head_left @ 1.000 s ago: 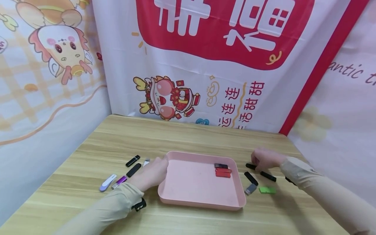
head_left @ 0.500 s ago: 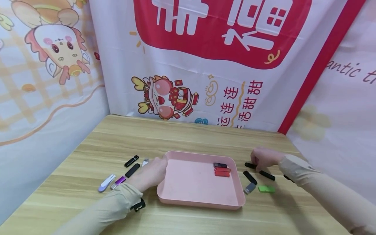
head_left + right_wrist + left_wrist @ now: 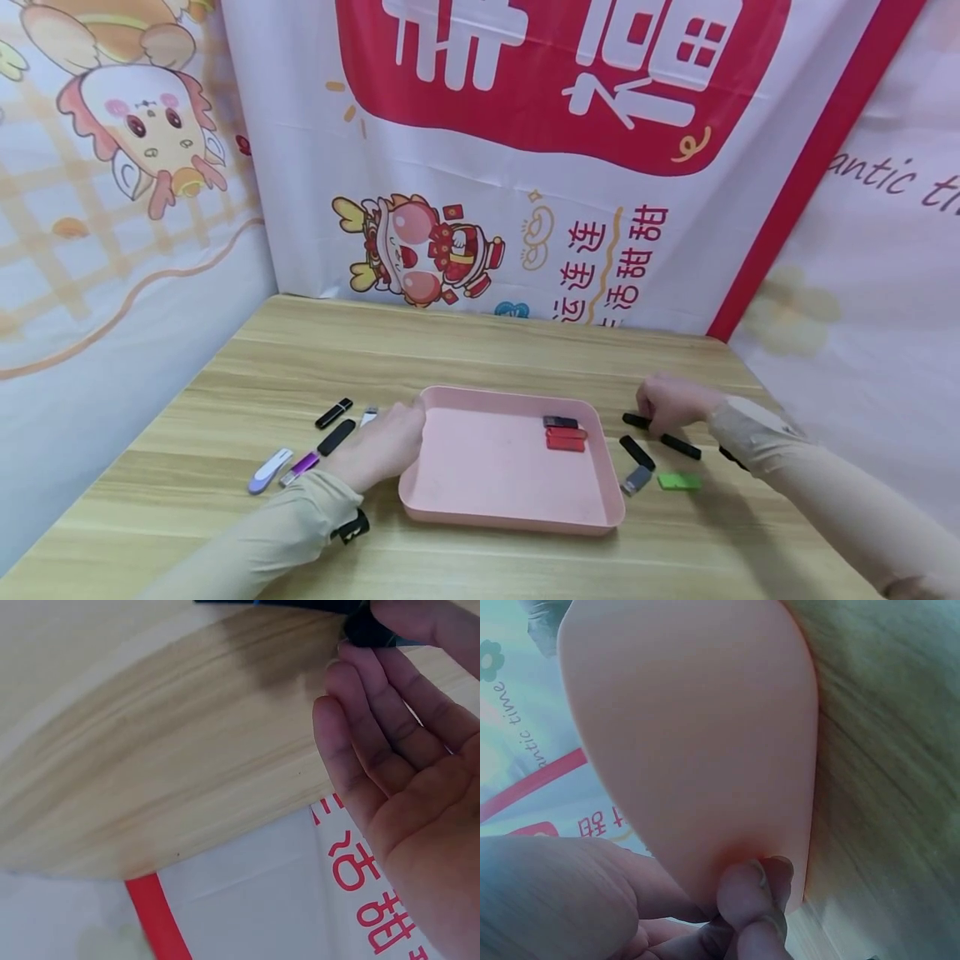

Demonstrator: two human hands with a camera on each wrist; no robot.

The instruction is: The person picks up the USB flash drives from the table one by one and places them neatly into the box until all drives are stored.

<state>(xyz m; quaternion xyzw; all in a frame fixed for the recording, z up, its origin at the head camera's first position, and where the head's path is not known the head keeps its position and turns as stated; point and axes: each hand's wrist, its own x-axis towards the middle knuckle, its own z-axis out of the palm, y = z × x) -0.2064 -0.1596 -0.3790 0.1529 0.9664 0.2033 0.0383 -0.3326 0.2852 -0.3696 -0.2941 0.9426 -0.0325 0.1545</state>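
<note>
My left hand (image 3: pixel 386 442) is at the left side of the pink tray (image 3: pixel 510 521); in the left wrist view its fingertips (image 3: pixel 742 889) pinch the tray's wall. Inside the tray, by its right end, lie a dark USB stick (image 3: pixel 560 422) and two red USB sticks (image 3: pixel 565 445). To the right of the tray, my right hand (image 3: pixel 678 398) reaches down to the table. Between its thumb and fingers it pinches a black USB stick (image 3: pixel 366 628), whose far end shows left of the fingers in the head view. A second black stick (image 3: pixel 681 447) lies close beside the fingers.
Right of the tray are another black stick (image 3: pixel 637 452), a grey stick (image 3: pixel 637 480) and a green stick (image 3: pixel 679 482). Left of it lie two black sticks (image 3: pixel 334 413), a purple one (image 3: pixel 300 468), a white and lilac one (image 3: pixel 270 471) and a partly hidden white one (image 3: pixel 368 416).
The whole head view has shifted slightly, everything sliding a little to the left. Both hands keep their places at the tray and the black stick.
</note>
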